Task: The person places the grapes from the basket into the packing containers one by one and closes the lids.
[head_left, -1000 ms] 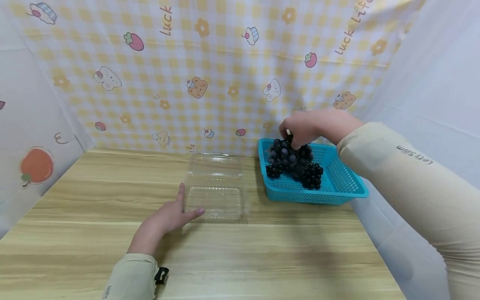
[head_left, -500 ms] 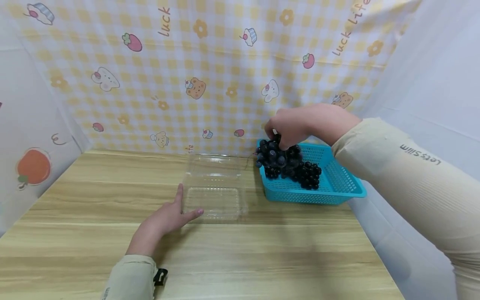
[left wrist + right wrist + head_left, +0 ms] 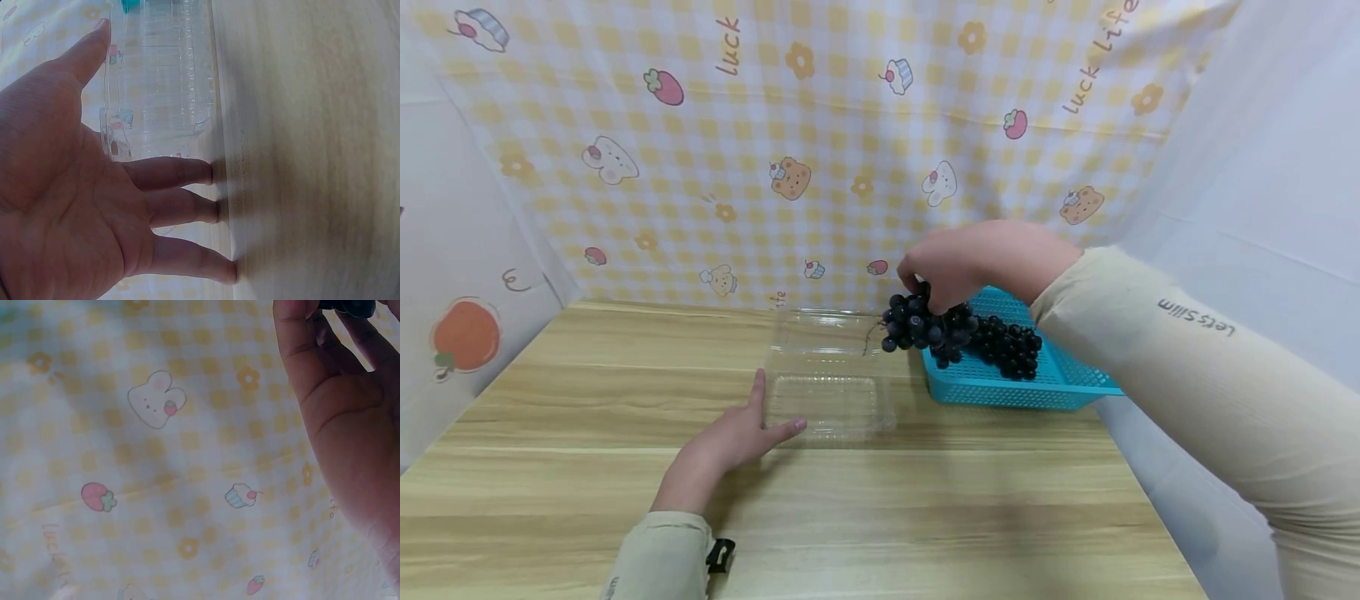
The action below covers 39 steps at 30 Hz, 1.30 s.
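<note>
My right hand [image 3: 958, 262] pinches a bunch of dark grapes [image 3: 917, 323] from above, and a thin stem trails off its left side. The bunch hangs over the left rim of the blue basket [image 3: 992, 393], near the clear plastic box. Another dark grape bunch [image 3: 1017, 350] lies inside the basket. My left hand [image 3: 737, 435] has its fingers spread against the left side of the clear plastic box [image 3: 827, 408], which lies with its lid raised at the back. In the left wrist view several fingertips [image 3: 206, 172] touch the tabletop beside the box. The right wrist view shows only a sliver of grapes [image 3: 357, 306].
The wooden table [image 3: 880, 517] extends in front of and left of the box. A yellow checked cloth [image 3: 850, 125] hangs behind it, close to the back of the box and basket. White cloth [image 3: 1247, 250] hangs along the right side.
My right hand has lifted the grape bunch out of the basket pile and moved it left, over the basket's rim. The left hand stays at the box.
</note>
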Each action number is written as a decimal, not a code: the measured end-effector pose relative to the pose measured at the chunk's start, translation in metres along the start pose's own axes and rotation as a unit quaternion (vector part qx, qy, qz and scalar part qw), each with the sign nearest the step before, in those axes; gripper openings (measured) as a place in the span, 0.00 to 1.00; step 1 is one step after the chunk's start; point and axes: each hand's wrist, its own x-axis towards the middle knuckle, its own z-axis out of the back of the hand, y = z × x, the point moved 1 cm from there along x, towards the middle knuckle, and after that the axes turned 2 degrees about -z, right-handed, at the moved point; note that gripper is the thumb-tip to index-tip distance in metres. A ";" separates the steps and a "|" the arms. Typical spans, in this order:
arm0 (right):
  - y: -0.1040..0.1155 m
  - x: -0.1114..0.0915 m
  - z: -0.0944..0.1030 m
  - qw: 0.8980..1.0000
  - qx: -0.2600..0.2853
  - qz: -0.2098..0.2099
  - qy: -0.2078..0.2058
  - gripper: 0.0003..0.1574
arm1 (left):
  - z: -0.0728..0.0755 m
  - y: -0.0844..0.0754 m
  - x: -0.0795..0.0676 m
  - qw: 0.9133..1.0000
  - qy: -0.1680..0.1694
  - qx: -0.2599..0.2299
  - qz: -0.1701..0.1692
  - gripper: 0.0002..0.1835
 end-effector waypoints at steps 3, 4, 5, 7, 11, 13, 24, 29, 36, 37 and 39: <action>0.007 0.007 -0.002 1.000 -0.008 0.017 -0.005 0.16 | 0.000 0.001 -0.001 1.000 -0.001 0.000 0.001 0.70; 0.009 0.010 -0.002 1.000 -0.010 0.023 -0.007 0.15 | 0.000 0.001 -0.002 1.000 -0.001 -0.002 0.001 0.70; 0.012 0.012 -0.003 0.999 -0.013 0.029 -0.010 0.14 | -0.001 0.002 -0.002 1.000 -0.002 -0.004 0.001 0.70; 0.016 0.016 -0.005 0.999 -0.014 0.039 -0.016 0.13 | -0.001 0.003 -0.002 1.000 -0.002 -0.006 0.000 0.70; 0.024 0.026 -0.009 0.999 -0.011 0.043 -0.022 0.11 | -0.002 0.004 -0.001 1.000 -0.006 -0.009 -0.001 0.70; 0.027 0.031 -0.012 0.999 -0.013 0.042 -0.025 0.10 | -0.002 0.004 -0.001 1.000 -0.007 -0.009 -0.002 0.71; 0.029 0.062 -0.031 0.997 -0.025 0.037 -0.068 0.16 | -0.002 0.004 0.000 1.000 -0.007 -0.013 -0.006 0.70; 0.026 0.073 -0.039 0.997 -0.021 0.034 -0.071 0.16 | -0.003 0.004 -0.001 1.000 -0.005 -0.016 0.000 0.71; 0.028 0.082 -0.049 0.997 -0.004 0.036 -0.069 0.11 | -0.003 0.004 0.000 1.000 -0.004 -0.016 0.001 0.70; 0.029 0.083 -0.050 0.997 -0.003 0.034 -0.070 0.11 | -0.002 0.004 0.000 1.000 -0.004 -0.016 0.001 0.70; 0.032 0.086 -0.053 0.997 -0.001 0.030 -0.071 0.11 | -0.002 0.004 0.000 1.000 -0.004 -0.015 0.001 0.70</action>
